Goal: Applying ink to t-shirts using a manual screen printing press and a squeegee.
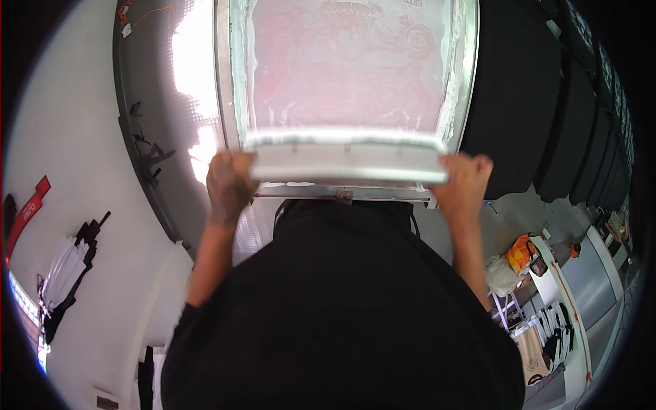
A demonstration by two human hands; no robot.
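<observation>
A wide squeegee (348,165) with a pale metal-looking holder spans the near end of a screen-printing frame (224,82), slightly blurred by motion. My left hand (231,184) is wrapped round its left end, my right hand (466,181) round its right end. White ink lies along the squeegee's far edge; whether that edge touches the mesh I cannot tell. Beyond it stretches the screen mesh (348,82), pinkish with a faint design, with white ink smeared down both sides. A metal clamp bar (345,194) runs under the frame's near edge, close to my body.
Black shirts (516,102) hang or lie on several boards to the right of the frame. Bright light falls on a grey surface at left, beside a white wall (75,137). At lower right are an orange bag (521,253), a white plastic bag (502,277) and stacked garments (553,331).
</observation>
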